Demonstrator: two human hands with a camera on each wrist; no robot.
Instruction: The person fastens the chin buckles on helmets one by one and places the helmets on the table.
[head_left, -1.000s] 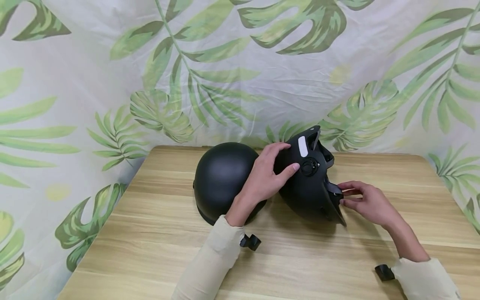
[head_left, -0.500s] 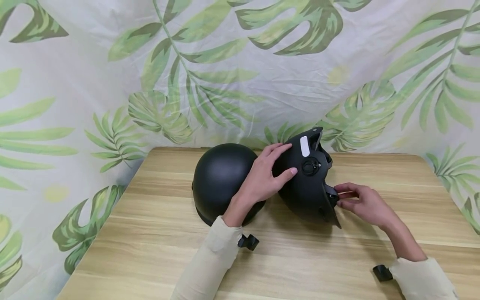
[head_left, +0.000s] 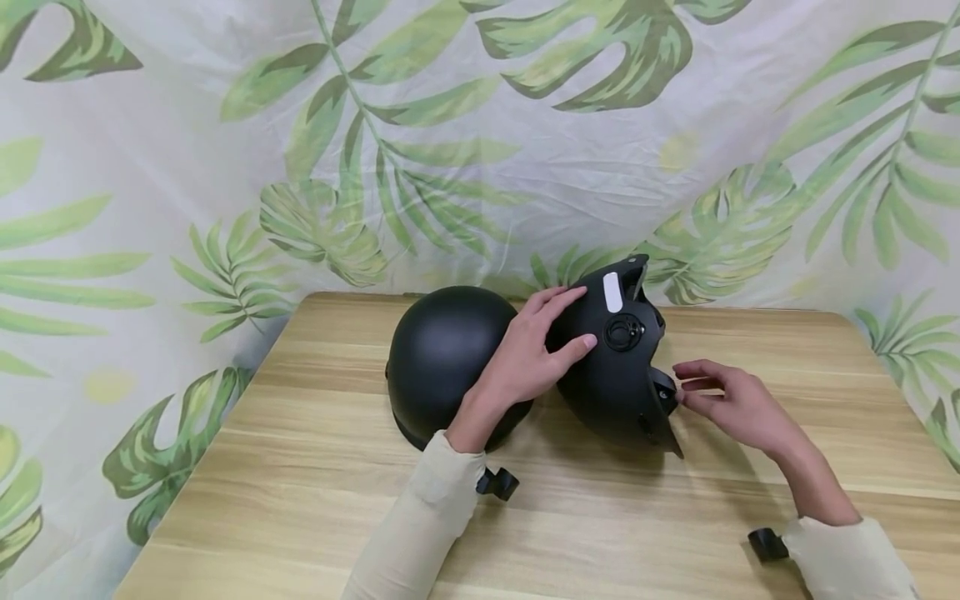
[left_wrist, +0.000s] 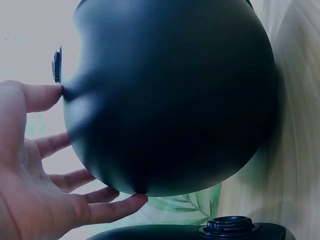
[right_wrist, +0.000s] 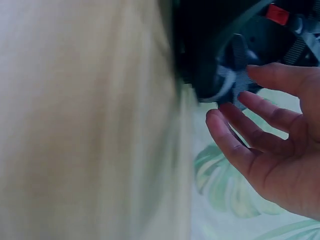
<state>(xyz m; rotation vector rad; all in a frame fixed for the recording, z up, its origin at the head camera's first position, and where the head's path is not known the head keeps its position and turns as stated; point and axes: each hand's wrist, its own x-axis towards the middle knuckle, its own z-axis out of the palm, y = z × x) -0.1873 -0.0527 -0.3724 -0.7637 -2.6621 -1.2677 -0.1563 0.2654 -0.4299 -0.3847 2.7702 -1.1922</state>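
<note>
A matte black helmet (head_left: 611,387) lies on its side, its opening facing right. It bears a round dial (head_left: 622,332) and a white sticker (head_left: 612,292). My left hand (head_left: 525,354) rests on its shell with fingers spread and thumb close to the dial; in the left wrist view the fingertips touch the smooth crown (left_wrist: 175,100). At the helmet's opening is my right hand (head_left: 738,408), fingers apart and loosely bent beside a dark tab (head_left: 663,392). The right wrist view shows webbing straps (right_wrist: 241,70) and a red buckle part (right_wrist: 277,14) inside, past the thumb.
A second black helmet (head_left: 450,358) sits dome up to the left, partly behind my left forearm. Both stand on a wood-grain table (head_left: 315,500). A leaf-patterned cloth (head_left: 450,125) hangs behind the table's back edge. Black wrist cameras (head_left: 498,483) are strapped to both sleeves.
The held helmet has turned slightly, its dial and sticker shifting a little right and its lower rim a little left. My right fingers have loosened from the tab at the opening.
</note>
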